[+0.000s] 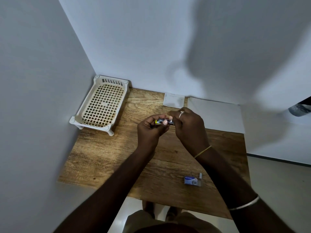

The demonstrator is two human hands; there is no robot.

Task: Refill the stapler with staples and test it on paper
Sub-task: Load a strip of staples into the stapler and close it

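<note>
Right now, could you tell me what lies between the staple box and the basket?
In the head view, only bare wooden table and the left forearm cross between staple box and basket.

Fingers [165, 122] hide most of the stapler [161, 120].

Bare table [107, 158] lies open near-left — basket [101, 105] blocks the far-left corner, staple box [192, 180] near-right.
</note>
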